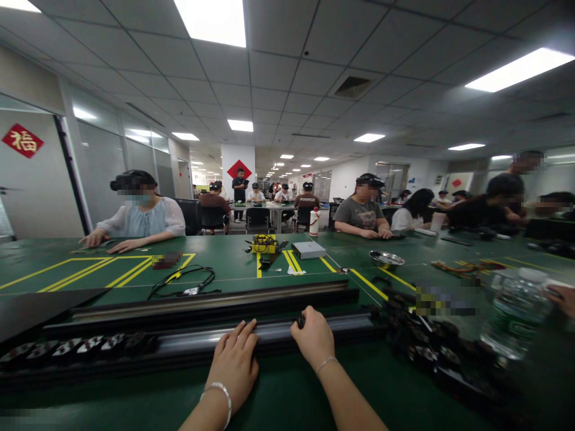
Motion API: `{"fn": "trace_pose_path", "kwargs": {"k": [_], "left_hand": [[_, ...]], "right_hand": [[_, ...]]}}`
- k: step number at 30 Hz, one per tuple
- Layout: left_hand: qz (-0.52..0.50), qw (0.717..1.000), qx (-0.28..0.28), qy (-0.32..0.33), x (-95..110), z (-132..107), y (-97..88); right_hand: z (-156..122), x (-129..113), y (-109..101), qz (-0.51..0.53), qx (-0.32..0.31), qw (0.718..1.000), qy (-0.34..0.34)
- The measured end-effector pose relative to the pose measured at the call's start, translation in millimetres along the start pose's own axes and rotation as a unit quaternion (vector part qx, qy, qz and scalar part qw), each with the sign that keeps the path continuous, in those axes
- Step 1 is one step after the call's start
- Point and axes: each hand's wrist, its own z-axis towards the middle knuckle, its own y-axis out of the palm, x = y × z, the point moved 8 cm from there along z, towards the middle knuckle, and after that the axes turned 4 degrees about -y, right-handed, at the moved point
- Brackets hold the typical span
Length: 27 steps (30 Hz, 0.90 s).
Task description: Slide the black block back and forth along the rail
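A long black aluminium rail (188,344) lies across the green table in front of me, and a second black rail (202,302) lies just behind it. My left hand (236,362) rests flat on the near rail with its fingers stretched out. My right hand (314,335) is closed, pinching a small black part (300,322) against the top of the near rail. A row of small black and silver brackets (67,348) sits on the rail's left end. More black brackets (431,347) lie heaped to the right.
A clear water bottle (512,311) stands at the right, with another person's hand (563,299) beside it. A metal bowl (386,258), a grey box (308,249), a yellow tool (264,243) and a black cable (184,282) lie farther back. Several people sit at the tables.
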Motion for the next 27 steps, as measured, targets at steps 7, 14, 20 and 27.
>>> {"fn": "trace_pose_path", "kwargs": {"k": [7, 14, 20, 27], "left_hand": [[0.001, 1.0, -0.006, -0.001, 1.6, -0.4, -3.0], [-0.003, 1.0, -0.006, -0.001, 1.2, -0.6, -2.5], [-0.01, 1.0, -0.009, -0.002, 1.3, -0.3, -2.4], [-0.006, 1.0, -0.012, -0.006, 1.7, -0.4, -3.3]], "right_hand": [[0.0, 0.9, 0.0, 0.001, -0.012, 1.0, 0.011], [0.7, 1.2, 0.6, 0.007, -0.013, 1.0, 0.008], [-0.2, 0.7, 0.0, 0.01, -0.01, 1.0, 0.008], [1.0, 3.3, -1.9, 0.008, -0.013, 1.0, 0.015]]}}
